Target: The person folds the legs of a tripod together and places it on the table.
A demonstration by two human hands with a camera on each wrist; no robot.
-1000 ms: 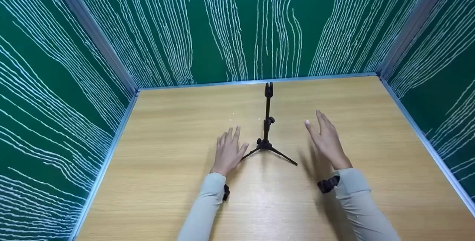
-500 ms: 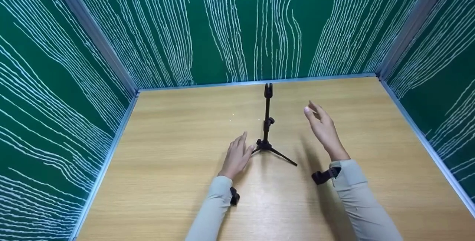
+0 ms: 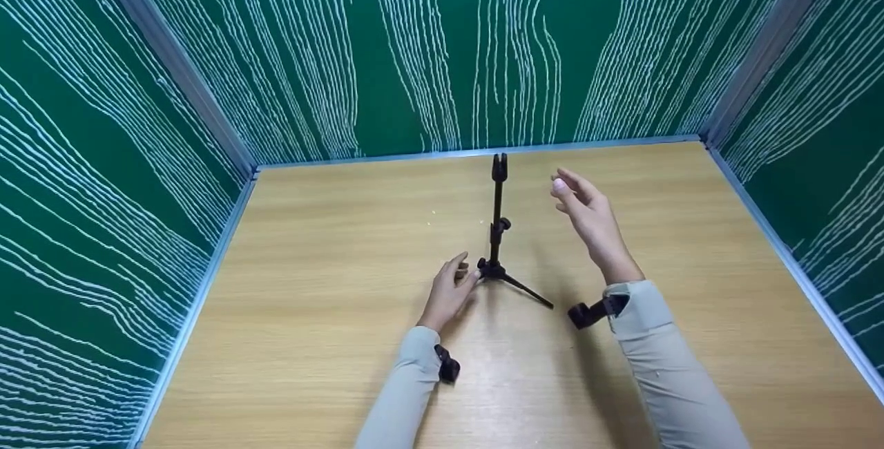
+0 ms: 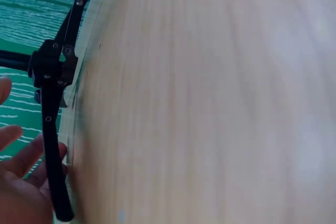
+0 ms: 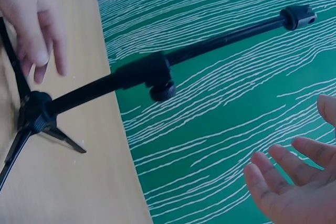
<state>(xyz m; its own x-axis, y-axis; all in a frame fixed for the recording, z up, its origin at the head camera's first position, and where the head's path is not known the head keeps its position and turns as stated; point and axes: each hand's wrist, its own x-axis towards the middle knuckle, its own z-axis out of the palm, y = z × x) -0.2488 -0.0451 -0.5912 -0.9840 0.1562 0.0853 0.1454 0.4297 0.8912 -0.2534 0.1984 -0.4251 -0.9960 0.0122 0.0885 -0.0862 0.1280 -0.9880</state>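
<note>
A black tripod stand (image 3: 498, 200) stands upright on the wooden table, its forked top pointing up. On its post sits a clamp knob (image 5: 164, 91). My left hand (image 3: 445, 295) is low beside the stand's base, thumb right at the hub; in the left wrist view its loosely bent fingers (image 4: 30, 157) show behind a tripod leg (image 4: 52, 156). Up to the right of the post, my right hand (image 3: 594, 231) is raised with a gap to it, palm turned toward the stand. The right wrist view shows its fingers (image 5: 286, 166) spread and slightly bent, holding nothing.
Green panels (image 3: 394, 117) with white wavy lines enclose the table (image 3: 311, 262) at the back and both sides, with metal strips along the edges. A few tiny white specks lie left of the post. Black camera mounts (image 3: 595, 311) jut from both wrists.
My left hand has moved right, in to the stand's base. My right hand has risen and shifted left toward the upper post, its fingers bending more. The stand stays in place.
</note>
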